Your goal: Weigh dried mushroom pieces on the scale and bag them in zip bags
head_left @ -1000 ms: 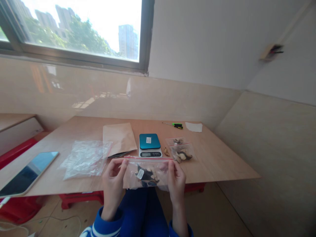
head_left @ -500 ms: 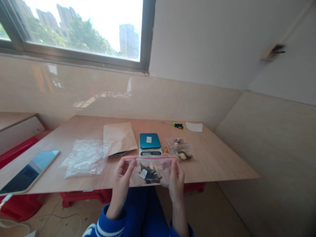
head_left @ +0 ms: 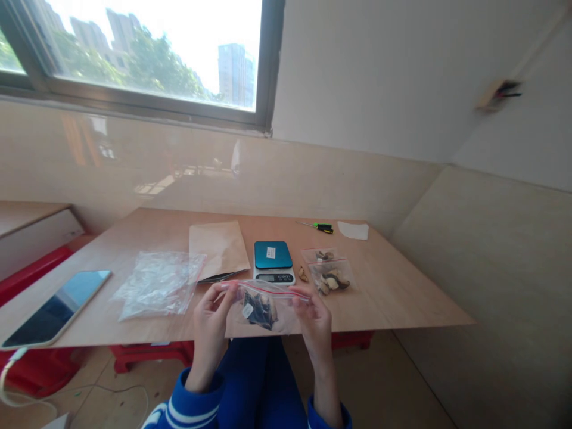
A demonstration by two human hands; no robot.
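Both hands hold a clear zip bag (head_left: 260, 310) with a red seal line, in front of the table's near edge. Dark dried pieces and a small white label show inside it. My left hand (head_left: 213, 313) pinches the bag's top left corner, and my right hand (head_left: 314, 319) grips its top right part. Just beyond the bag stands a scale (head_left: 273, 256) with a blue plate and a dark display. Right of the scale lie a loose dried piece (head_left: 302, 273) and two zip bags of dried slices (head_left: 333, 281), one partly over the other.
On the wooden table (head_left: 393, 292) lie a brown paper bag (head_left: 218, 247), a pile of clear bags (head_left: 156, 283), a phone (head_left: 58, 307) with a cable, screwdrivers (head_left: 322, 227) and a white paper piece (head_left: 353, 230). Red stools (head_left: 152, 356) stand below.
The held bag has shifted slightly left and its top edge now slants and bends. My left hand has moved left; my right hand's fingers have shifted inward along the seal.
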